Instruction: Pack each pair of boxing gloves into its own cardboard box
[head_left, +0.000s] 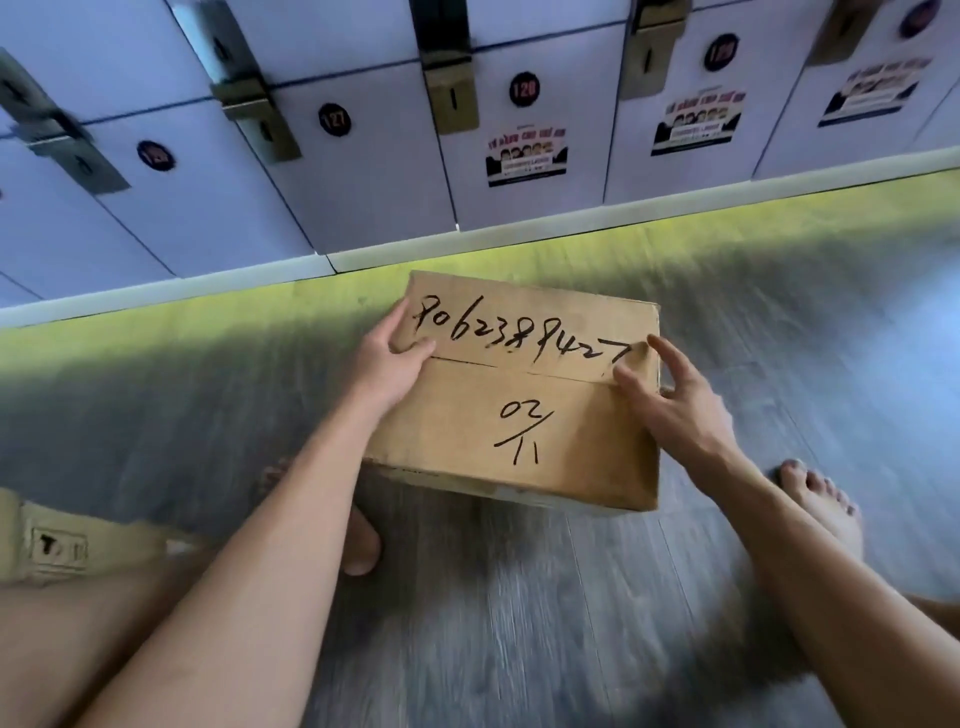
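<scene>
A brown cardboard box (519, 421) with black handwritten numbers on its top sits on the grey floor in front of me, its flaps folded down. My left hand (387, 358) grips the box's left edge, thumb on top of the far flap. My right hand (670, 400) rests on the right side of the top, with fingertips pressing near the seam between the flaps. No boxing gloves are in view; whatever is inside the box is hidden.
A row of white numbered lockers (363, 171) stands just beyond the box, above a yellow-lit floor strip (156, 332). Another cardboard piece (62, 540) lies at the left edge. My bare feet (821, 504) flank the box on the grey plank floor (571, 623).
</scene>
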